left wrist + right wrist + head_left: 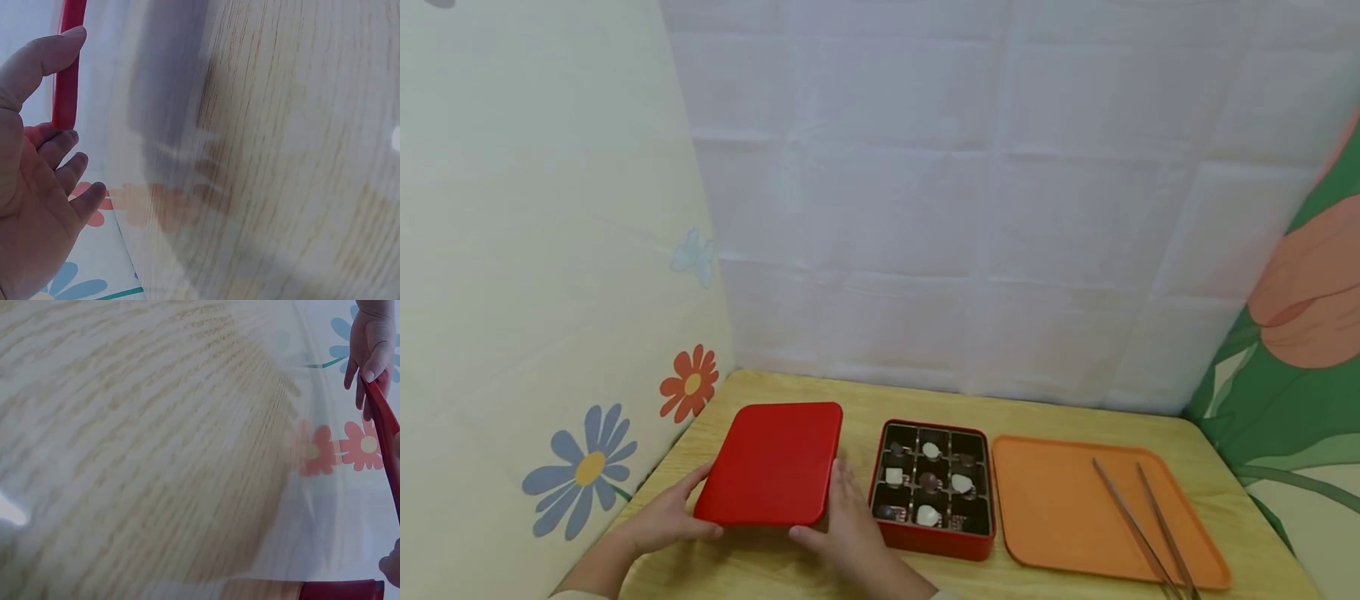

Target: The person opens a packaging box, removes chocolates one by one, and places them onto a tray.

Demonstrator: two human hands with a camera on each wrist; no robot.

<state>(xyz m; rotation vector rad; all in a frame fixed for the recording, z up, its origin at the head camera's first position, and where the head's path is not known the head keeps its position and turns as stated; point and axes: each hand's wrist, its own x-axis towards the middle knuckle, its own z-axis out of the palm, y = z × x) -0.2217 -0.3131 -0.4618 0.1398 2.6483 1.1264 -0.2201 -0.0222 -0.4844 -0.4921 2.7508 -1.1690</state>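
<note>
A square red lid [771, 462] is held between both hands at the left of the table, lifted over the wood with its flat top facing up. My left hand [666, 517] grips its near left corner, thumb at the front edge; in the left wrist view the thumb lies along the lid's red rim [67, 94]. The right hand [850, 525] grips the right side, its fingers along that edge and the thumb at the near corner. Just right of that hand stands a red box [936, 546] with a divided black insert, holding dark and white chocolates [931, 451].
An orange tray [1045, 508] lies right of the box, close to its side. Metal tongs [1167, 531] rest on the tray, reaching over its near edge. Printed cloth walls [880, 208] enclose the wooden table [850, 388] at the back and sides.
</note>
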